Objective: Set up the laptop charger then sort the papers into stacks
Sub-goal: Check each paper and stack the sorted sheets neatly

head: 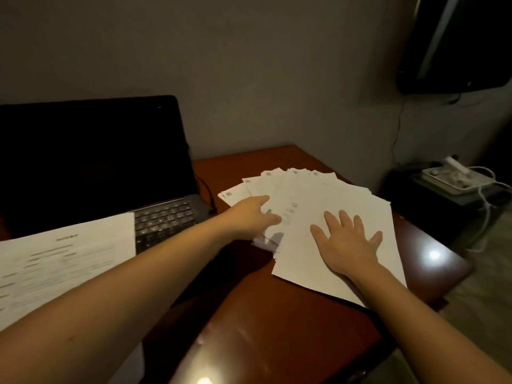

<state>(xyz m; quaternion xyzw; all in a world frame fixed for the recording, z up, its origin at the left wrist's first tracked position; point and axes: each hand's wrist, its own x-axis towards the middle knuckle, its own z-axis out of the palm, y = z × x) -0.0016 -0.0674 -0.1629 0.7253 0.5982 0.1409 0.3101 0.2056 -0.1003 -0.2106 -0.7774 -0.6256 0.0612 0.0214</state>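
A fanned pile of white papers (pixel 318 195) lies on the brown desk (pixel 277 314), right of an open black laptop (pixel 91 162) with a dark screen. My right hand (pixel 346 239) lies flat with spread fingers on the top sheet. My left hand (pixel 255 214) reaches onto the left part of the fan, fingers and thumb touching the sheets; whether it pinches one I cannot tell. A dark charger cable (pixel 206 192) runs to the laptop's right side. A printed sheet (pixel 61 259) covers the left of the keyboard.
A dark low stand (pixel 432 206) at the right carries a white tray-like object (pixel 454 178) and white cords. A dark object (pixel 454 42) hangs on the wall at upper right with a thin wire below. The desk's right edge falls off to the floor.
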